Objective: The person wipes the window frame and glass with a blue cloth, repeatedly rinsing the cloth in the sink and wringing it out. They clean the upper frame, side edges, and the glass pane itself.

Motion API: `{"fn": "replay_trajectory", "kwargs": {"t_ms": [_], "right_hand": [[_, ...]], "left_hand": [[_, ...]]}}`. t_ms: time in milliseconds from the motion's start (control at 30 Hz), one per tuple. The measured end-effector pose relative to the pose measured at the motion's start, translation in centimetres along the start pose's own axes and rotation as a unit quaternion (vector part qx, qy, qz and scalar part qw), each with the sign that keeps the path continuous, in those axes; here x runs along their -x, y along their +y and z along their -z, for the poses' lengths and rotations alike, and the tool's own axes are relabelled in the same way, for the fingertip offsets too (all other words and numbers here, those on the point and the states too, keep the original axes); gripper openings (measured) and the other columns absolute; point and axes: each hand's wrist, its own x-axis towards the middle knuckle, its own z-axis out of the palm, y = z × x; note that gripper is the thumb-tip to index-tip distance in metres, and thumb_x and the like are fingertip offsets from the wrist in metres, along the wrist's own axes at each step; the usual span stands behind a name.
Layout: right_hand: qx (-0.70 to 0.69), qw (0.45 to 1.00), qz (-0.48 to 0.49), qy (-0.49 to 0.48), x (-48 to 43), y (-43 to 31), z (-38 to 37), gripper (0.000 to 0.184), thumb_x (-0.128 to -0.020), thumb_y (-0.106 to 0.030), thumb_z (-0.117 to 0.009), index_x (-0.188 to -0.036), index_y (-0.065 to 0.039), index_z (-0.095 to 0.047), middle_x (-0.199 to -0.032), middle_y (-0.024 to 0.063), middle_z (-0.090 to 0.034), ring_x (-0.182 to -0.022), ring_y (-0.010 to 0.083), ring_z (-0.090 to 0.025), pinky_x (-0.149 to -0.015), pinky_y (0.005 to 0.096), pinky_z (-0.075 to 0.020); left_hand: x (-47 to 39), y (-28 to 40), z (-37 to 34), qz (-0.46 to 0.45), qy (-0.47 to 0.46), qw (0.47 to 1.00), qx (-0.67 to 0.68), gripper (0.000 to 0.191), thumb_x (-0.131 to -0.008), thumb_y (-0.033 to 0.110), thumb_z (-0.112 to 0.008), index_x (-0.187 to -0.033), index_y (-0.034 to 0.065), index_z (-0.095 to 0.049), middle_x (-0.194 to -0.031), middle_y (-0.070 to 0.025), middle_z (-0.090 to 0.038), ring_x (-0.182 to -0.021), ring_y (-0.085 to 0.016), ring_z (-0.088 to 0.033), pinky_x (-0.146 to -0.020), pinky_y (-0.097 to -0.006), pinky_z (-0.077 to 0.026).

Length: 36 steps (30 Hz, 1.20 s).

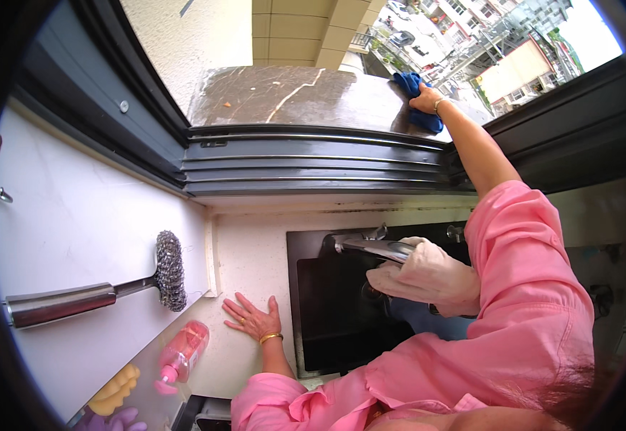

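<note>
My right hand (pixel 426 99) reaches out through the window and presses a blue cloth (pixel 425 119) on the wet brown marble ledge (pixel 291 99), near its right end. The cloth is bunched above and below the fingers. My left hand (pixel 252 319) rests flat on the white countertop (pixel 248 248), fingers spread, holding nothing, left of the black sink (pixel 340 318). A chrome faucet (pixel 372 247) reaches over the sink, with a pale cloth (pixel 431 275) draped on its end. Both arms wear rolled pink sleeves.
Dark window tracks (pixel 313 161) run between countertop and ledge. At left hangs a steel wool scrubber with a metal handle (pixel 65 306). A pink pump bottle (pixel 184 347) stands near a yellow flower-shaped item (pixel 114 389) and a purple one (pixel 111 420). Beyond the ledge is a drop to a street.
</note>
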Motion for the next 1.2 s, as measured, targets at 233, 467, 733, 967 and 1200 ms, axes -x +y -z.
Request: {"fn": "replay_trajectory", "kwargs": {"t_ms": [233,467,733,967,1200], "right_hand": [[0.014,0.993,0.111,0.036,2.3,-13.7,2.7,0.038,-0.075,-0.017,-0.052,-0.108,0.0,-0.063,-0.108,0.0228,-0.063,-0.104,0.036,-0.06,-0.091,0.0406,-0.0488],[-0.219,0.917,0.3,0.143,5.8,-30.9,7.8,0.041,-0.074,-0.021,-0.057,-0.115,-0.022,-0.063,-0.107,0.0157,-0.062,-0.096,0.0346,-0.062,-0.084,0.0395,-0.0507],[0.011,0.831,0.549,0.088,6.0,-34.5,3.0,0.054,-0.086,-0.01,-0.045,-0.131,-0.039,-0.05,-0.138,0.0032,-0.04,-0.104,0.0391,-0.054,-0.097,0.041,-0.0439],[0.201,0.969,0.139,0.046,-2.6,-15.3,4.6,0.036,-0.085,-0.008,-0.049,-0.115,-0.02,-0.064,-0.108,0.0121,-0.061,-0.103,0.03,-0.061,-0.085,0.0386,-0.0501],[-0.184,0.896,0.391,0.106,3.6,-25.5,5.4,0.054,-0.079,-0.002,-0.049,-0.125,-0.03,-0.057,-0.12,0.0123,-0.054,-0.101,0.0319,-0.06,-0.087,0.0379,-0.0501]], "left_hand": [[0.0,0.5,0.0,0.001,-0.036,0.999,0.008,0.097,-0.076,0.065,-0.053,-0.147,0.0058,-0.02,-0.152,-0.0258,-0.011,-0.142,-0.038,-0.005,-0.11,-0.0607,0.0],[-0.1,0.2,0.1,0.001,-0.022,1.0,0.007,0.096,-0.077,0.062,-0.055,-0.147,0.0072,-0.02,-0.152,-0.024,-0.011,-0.143,-0.036,-0.007,-0.11,-0.0599,-0.003],[0.0,0.1,0.1,-0.006,-0.009,1.0,0.007,0.096,-0.076,0.063,-0.056,-0.146,0.0072,-0.023,-0.152,-0.0233,-0.013,-0.142,-0.036,-0.008,-0.11,-0.0598,-0.004],[-0.2,0.8,0.2,-0.002,-0.015,0.999,0.032,0.097,-0.074,0.065,-0.056,-0.145,0.006,-0.026,-0.151,-0.0249,-0.015,-0.142,-0.037,-0.009,-0.109,-0.0613,-0.002],[-0.1,0.3,0.1,0.007,-0.016,1.0,-0.001,0.096,-0.077,0.065,-0.053,-0.147,0.0084,-0.021,-0.152,-0.0226,-0.012,-0.143,-0.035,-0.007,-0.11,-0.0598,-0.003]]}}
